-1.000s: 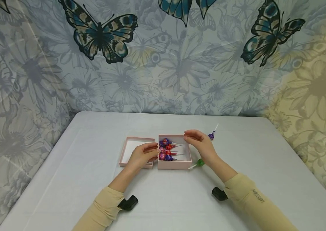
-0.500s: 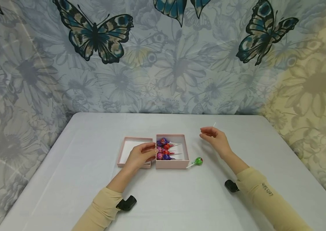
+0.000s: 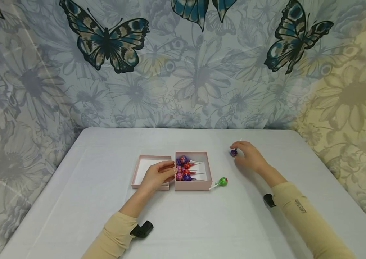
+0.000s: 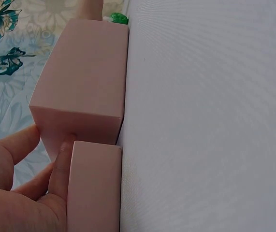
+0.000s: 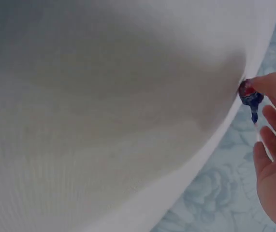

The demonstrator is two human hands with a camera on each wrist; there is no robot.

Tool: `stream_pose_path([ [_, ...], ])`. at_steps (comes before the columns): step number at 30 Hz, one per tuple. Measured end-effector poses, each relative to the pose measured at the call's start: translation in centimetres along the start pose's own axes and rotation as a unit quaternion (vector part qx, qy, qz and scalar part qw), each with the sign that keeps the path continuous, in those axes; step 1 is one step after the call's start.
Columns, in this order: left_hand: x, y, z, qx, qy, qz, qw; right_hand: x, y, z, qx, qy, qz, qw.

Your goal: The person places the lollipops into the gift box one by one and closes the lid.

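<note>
The open pink box (image 3: 193, 185) holds several wrapped lollipops (image 3: 186, 169), red, pink and purple, sticks pointing right. My left hand (image 3: 157, 175) touches its left wall with extended fingers; in the left wrist view, the fingers (image 4: 63, 166) reach between the box and the pink lid (image 4: 94, 186). To the right, my right hand (image 3: 249, 158) is around a purple lollipop (image 3: 233, 153) on the table. The right wrist view has the thumb (image 5: 273, 84) at the candy end of that lollipop (image 5: 251, 99), the other fingers spread near its stick. A firm grip is not visible.
A green lollipop (image 3: 223, 181) lies beside the box's front right corner, stick toward the box. The lid (image 3: 137, 172) lies left of the box. A white cloth covers the table (image 3: 183, 223), and a butterfly-print backdrop (image 3: 202, 90) stands behind it.
My right hand has moved right, from the box's right edge to the purple lollipop, and lowered around it. The left hand stays at the box's left wall.
</note>
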State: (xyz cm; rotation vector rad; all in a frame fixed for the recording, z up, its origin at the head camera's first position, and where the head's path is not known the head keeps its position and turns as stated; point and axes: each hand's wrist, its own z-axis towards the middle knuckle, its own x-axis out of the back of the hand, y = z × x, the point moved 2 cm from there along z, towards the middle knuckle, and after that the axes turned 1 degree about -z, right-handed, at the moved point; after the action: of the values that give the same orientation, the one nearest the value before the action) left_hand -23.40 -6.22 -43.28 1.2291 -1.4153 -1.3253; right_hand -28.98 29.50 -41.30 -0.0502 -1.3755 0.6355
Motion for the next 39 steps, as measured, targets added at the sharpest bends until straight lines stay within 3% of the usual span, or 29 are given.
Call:
stream_pose_path([
  [7, 0.1, 0.0, -0.1, 0.004, -0.002, 0.0, 1.0, -0.1, 0.3, -0.1, 0.003, -0.035, -0.063, 0.9974],
  [18, 0.2, 0.1, -0.1, 0.004, -0.002, -0.001, 1.0, -0.2, 0.3, 0.2, -0.03, -0.003, -0.037, 0.9989],
  [27, 0.1, 0.0, 0.0, 0.003, 0.001, 0.003, 1.0, -0.5, -1.6, 0.2, -0.033, 0.067, 0.062, 0.9953],
  [33, 0.1, 0.0, 0.0, 0.001, -0.001, -0.002, 1.0, -0.6, -3.2, -0.1, -0.084, 0.095, 0.138, 0.9824],
  [39, 0.1, 0.0, -0.1, 0.005, 0.005, -0.004, 1.0, -1.0, -4.4, -0.6, -0.132, 0.084, 0.202, 0.9667],
])
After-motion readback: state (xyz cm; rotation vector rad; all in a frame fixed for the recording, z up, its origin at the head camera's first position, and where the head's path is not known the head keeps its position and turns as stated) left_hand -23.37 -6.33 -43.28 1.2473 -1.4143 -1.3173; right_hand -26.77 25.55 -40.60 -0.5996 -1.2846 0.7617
